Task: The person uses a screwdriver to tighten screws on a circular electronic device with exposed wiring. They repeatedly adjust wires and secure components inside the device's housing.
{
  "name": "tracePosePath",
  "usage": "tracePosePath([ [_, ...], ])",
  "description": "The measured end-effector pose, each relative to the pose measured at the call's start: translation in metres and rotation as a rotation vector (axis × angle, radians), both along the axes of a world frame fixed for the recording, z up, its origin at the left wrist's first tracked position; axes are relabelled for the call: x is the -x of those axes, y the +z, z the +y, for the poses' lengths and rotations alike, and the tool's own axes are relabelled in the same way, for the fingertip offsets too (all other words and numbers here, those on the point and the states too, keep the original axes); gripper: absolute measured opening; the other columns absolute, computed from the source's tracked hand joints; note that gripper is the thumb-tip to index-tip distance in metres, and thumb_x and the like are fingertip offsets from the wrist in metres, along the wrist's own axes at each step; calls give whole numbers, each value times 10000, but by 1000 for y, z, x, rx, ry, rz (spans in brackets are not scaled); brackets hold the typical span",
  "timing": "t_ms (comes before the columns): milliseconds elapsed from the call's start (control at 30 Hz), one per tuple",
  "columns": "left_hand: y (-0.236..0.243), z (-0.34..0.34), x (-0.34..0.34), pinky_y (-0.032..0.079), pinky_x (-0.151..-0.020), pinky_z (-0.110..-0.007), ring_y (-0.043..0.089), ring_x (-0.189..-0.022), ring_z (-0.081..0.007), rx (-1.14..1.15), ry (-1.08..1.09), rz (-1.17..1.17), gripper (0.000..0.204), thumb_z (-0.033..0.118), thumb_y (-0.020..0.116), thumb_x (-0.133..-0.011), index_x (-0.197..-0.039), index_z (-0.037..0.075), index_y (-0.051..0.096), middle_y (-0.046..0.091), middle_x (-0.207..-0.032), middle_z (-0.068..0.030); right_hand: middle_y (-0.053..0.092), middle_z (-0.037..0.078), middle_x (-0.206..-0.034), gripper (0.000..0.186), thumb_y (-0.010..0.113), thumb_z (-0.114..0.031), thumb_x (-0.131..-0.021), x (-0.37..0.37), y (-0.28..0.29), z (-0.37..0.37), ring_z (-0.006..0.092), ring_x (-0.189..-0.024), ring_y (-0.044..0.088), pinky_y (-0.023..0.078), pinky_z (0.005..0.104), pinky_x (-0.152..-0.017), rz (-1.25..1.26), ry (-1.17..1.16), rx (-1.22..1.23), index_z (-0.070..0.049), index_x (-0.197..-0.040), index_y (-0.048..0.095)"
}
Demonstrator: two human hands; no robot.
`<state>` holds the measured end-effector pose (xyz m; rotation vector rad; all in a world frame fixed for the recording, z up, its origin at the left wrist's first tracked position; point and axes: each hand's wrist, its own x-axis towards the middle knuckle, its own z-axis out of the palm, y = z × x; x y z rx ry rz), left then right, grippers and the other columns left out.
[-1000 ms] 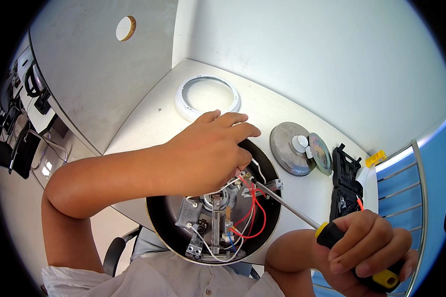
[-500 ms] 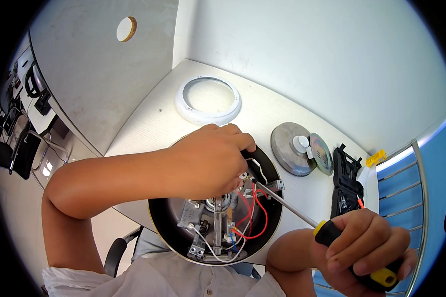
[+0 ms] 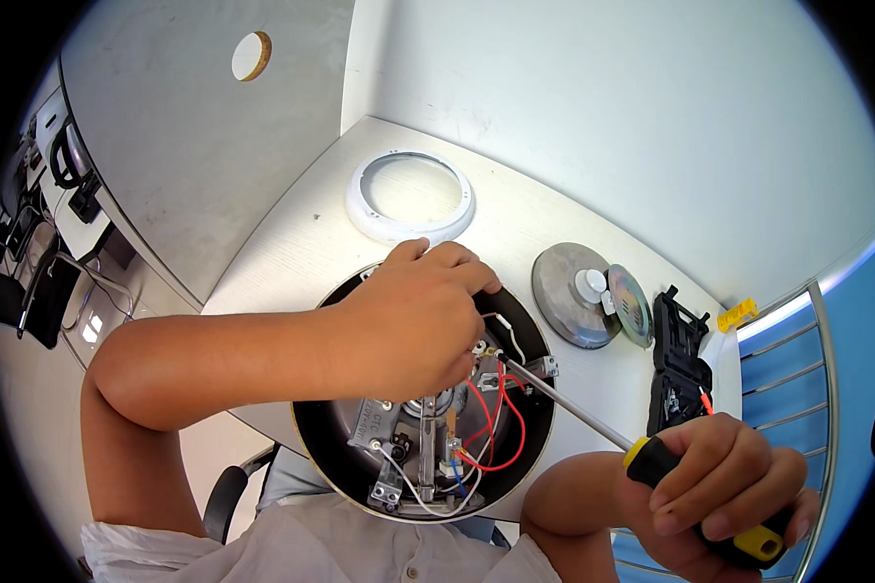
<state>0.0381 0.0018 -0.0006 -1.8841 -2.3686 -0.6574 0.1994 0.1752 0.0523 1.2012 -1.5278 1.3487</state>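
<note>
A round black housing (image 3: 313,437) sits low in front of me, its inside facing up with metal brackets, a central coil-like part and red (image 3: 523,428), white and blue wires. My right hand (image 3: 724,476) is closed around the yellow-and-black handle of a screwdriver (image 3: 578,411). Its long shaft slants left into the housing, the tip at a terminal near the wires. My left hand (image 3: 423,316) lies over the housing's far part, fingers bent, one fingertip by the far rim. The thumb is mostly hidden, and what these fingers grip does not show.
On the white table (image 3: 301,228) a white ring (image 3: 362,212) lies behind the housing. Right of it are a grey metal disc (image 3: 559,301) with a white knob and a shiny round plate (image 3: 632,303). Farther right lie a black tool case (image 3: 679,340) and a yellow object (image 3: 737,314), beside a metal railing (image 3: 826,369).
My left hand has shifted very slightly, its fingers a little more spread at the far rim. The screwdriver stays at the same terminal, its handle moved marginally to the right.
</note>
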Motion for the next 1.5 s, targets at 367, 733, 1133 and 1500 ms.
tracePosePath([
  [367,3,-5,-3,369,-971,-443,489,-1160,-300,-55,20,-86,111,122,703,-659,-610,106,605,586,-1187,-95,532,91,-920,527,500,-480,-977,-4,0,5,178,-606,556,460,266,-488,3,6,-23,-129,-1368,456],
  [733,2,0,-2,388,-907,-426,513,-1072,-284,-44,7,-130,97,157,647,-687,-652,71,676,601,-1107,-100,525,87,-911,520,494,-484,-978,0,-3,1,178,-612,542,456,281,-489,31,9,53,-125,-1354,472],
  [1133,4,-2,-3,385,-918,-431,504,-1103,-298,-51,-13,-114,102,149,670,-680,-615,92,616,595,-1134,-101,521,94,-908,519,487,-481,-981,0,-2,2,179,-606,534,458,283,-488,4,14,2,-124,-1358,466],
  [1500,-3,-1,6,392,-924,-437,478,-1167,-291,-47,11,-29,49,129,660,-710,-706,100,700,585,-1178,-103,501,64,-762,433,641,-393,-885,25,-12,-14,129,-476,493,391,228,-409,128,-110,306,-41,-1109,528],
])
